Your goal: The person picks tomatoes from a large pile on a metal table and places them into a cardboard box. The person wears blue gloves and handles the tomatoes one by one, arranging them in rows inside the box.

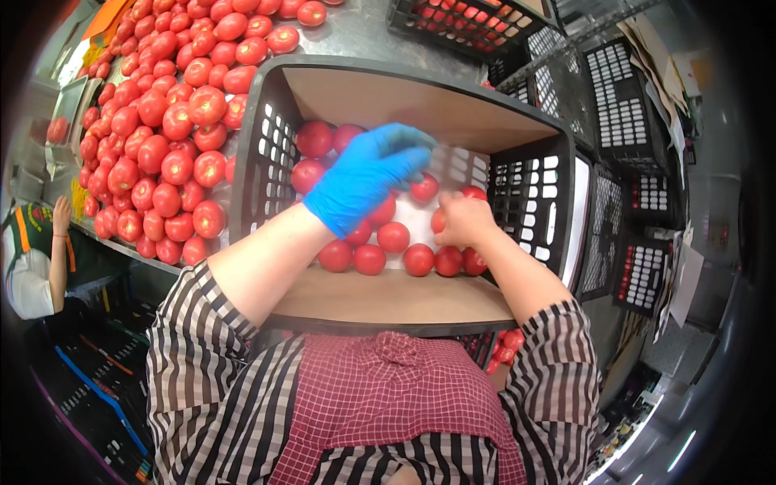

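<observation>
In front of me stands a black plastic crate (pixel 400 68), its sides lined with brown cardboard (pixel 388 297). Red tomatoes (pixel 394 237) lie inside, some in a row along the near side and others at the left end. My left hand (pixel 370 173), in a blue glove, reaches over the crate with its fingers curved. Just below its fingertips is a tomato (pixel 424 188); whether the hand grips anything is hidden. My bare right hand (pixel 467 219) is low in the crate's right half, thumb and fingers around a tomato (pixel 438 221). Another tomato (pixel 474 193) shows behind that hand.
A large heap of tomatoes (pixel 176 121) covers the metal table (pixel 339 36) to the left. Another tomato-filled crate (pixel 467 24) stands at the back. Black crates (pixel 612 97) are stacked on the right. At far left, a person's arm (pixel 59 260) is visible near the table.
</observation>
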A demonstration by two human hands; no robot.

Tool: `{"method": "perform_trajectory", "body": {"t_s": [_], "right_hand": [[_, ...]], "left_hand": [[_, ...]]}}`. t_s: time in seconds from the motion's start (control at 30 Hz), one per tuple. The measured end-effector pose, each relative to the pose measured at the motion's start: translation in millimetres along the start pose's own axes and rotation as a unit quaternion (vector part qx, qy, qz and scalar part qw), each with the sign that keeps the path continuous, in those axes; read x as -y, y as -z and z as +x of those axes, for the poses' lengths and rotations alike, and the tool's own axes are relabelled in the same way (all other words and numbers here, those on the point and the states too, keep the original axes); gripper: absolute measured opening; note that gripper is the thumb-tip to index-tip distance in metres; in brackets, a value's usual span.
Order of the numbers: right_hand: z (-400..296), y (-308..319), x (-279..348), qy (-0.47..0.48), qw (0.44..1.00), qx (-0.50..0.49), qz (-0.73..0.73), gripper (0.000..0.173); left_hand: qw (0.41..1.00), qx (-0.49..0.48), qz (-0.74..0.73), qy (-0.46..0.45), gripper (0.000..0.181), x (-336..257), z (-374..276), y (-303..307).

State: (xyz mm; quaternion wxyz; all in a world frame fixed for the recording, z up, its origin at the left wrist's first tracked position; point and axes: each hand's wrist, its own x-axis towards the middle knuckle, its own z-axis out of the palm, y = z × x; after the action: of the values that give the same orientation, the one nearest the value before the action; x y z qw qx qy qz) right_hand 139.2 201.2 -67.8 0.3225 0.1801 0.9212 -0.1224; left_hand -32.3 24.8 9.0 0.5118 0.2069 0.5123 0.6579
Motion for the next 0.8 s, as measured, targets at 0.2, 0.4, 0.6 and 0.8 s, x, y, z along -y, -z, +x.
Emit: {"method": "perform_trajectory", "body": {"t_s": [0.2,0.4,0.6,0.8], "right_hand": [[-16,37,0,0.064,0.713,0.034,0.697,0.047],[-29,38,38,0.099,0.696,-0.129,0.700,0.046],[-18,37,30,0.126,0.699,-0.207,0.673,0.043],[32,5,4,0.033,0.968,-0.134,0.209,0.047]], "left_hand": [[0.930,0.049,0.339,-0.135,0.067,12,-6,-7],[0.905,0.074,0.380,-0.178,0.091,21,-9,-20],[0.931,0.072,0.311,-0.179,0.084,22,-6,-19],[0.981,0.035,0.136,-0.134,0.081,23,-8,-21]]}}
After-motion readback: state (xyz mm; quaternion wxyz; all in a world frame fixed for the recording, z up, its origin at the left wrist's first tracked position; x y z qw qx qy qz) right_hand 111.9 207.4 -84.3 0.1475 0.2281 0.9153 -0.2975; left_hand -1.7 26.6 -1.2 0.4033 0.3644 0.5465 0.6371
